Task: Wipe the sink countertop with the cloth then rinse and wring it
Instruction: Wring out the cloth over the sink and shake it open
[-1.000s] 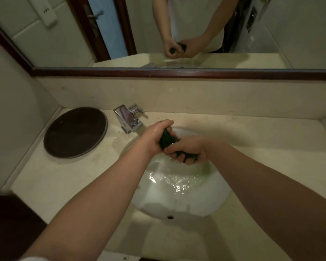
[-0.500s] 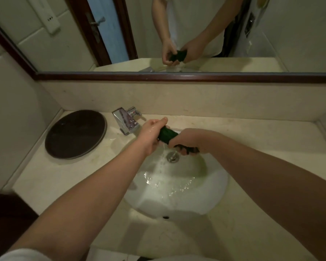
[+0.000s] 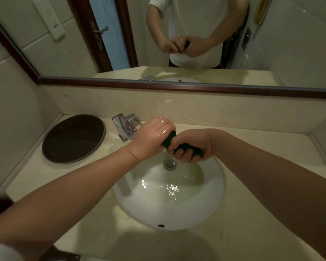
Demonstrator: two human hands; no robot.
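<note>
A dark green cloth [image 3: 171,138] is rolled into a tight twist over the far side of the white sink basin [image 3: 213,196]. My left hand [image 3: 151,138], wet and shiny, grips its left end. My right hand [image 3: 191,145] grips the right end, with a bit of cloth [image 3: 198,150] sticking out under the fingers. Both fists are closed and nearly touch each other. Most of the cloth is hidden inside them. They hang just above the drain [image 3: 170,164]. Water lies in the bottom of the basin. The beige stone countertop [image 3: 94,221] surrounds the sink.
A chrome faucet [image 3: 125,127] stands just left of my left hand. A round dark tray [image 3: 72,138] lies on the counter at far left. The backsplash [image 3: 196,108] and a wood-framed mirror [image 3: 177,34] rise behind the sink. Walls close in both sides.
Both hands have stayed shut on the cloth and turned against each other, twisting it tighter. They have lifted slightly toward the back of the basin, uncovering the drain.
</note>
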